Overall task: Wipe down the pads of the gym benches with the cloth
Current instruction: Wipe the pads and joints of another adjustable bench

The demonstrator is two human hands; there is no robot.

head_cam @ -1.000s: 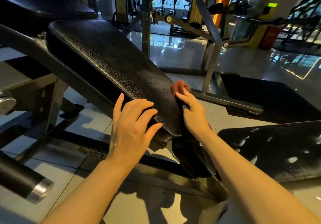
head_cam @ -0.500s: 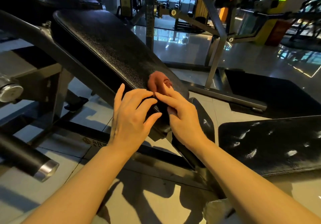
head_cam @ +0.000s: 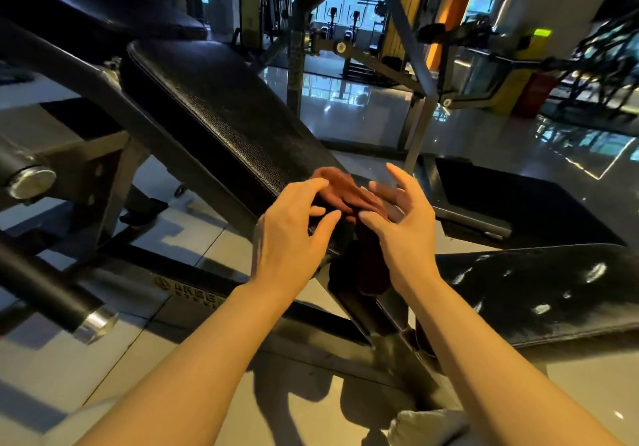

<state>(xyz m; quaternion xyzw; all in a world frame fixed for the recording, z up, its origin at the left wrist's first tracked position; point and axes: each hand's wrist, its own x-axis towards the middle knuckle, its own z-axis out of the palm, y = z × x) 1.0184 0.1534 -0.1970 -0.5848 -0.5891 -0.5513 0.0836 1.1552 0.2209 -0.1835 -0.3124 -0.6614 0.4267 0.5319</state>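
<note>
the only lettering here sits on the bench's base frame (head_cam: pixel 193 293), low down beside the left forearm: a round logo mark followed by a line of raised capitals, with a smaller line under it. the big line seems to begin "ar", but the rest is too blurred and half cut off by the arm to read. the black pads, the uprights and the machines further back carry no text that can be made out.
</note>
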